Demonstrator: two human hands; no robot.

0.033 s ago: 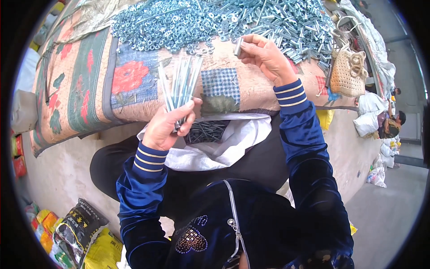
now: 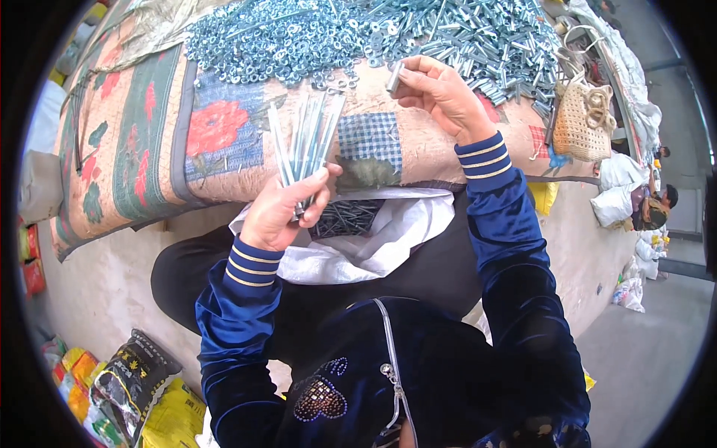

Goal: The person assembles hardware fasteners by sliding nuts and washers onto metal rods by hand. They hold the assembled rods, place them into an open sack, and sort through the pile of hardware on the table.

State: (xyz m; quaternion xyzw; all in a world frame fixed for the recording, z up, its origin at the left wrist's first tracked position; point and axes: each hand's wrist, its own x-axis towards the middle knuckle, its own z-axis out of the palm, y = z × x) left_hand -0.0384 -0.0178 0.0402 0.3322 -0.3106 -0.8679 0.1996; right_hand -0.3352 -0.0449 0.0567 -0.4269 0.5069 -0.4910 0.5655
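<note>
My left hand [image 2: 287,205] is closed around a bundle of long, thin metal bolts [image 2: 305,142], their shafts fanned upward and their lower ends inside my fist. Higher up and to the right, my right hand [image 2: 441,93] pinches a short metal sleeve [image 2: 394,78] between thumb and fingers, tilted over the padded tabletop. Beyond it lies a heap of similar metal sleeves [image 2: 493,45]. A pile of nuts and washers [image 2: 269,45] spreads to the left of that heap. Below my hands, an open white sack [image 2: 407,243] in my lap holds many dark, thin metal pieces [image 2: 343,218].
The patchwork quilt [image 2: 149,142] covers the work surface, its front edge hanging just past my hands. A woven bag [image 2: 581,123] hangs at the right. Black and yellow sacks [image 2: 138,373] sit on the floor at lower left. Another person [image 2: 657,205] is at far right.
My left hand with the bolts has shifted slightly to the right. The sleeve in my right hand has tipped a little and moved slightly left.
</note>
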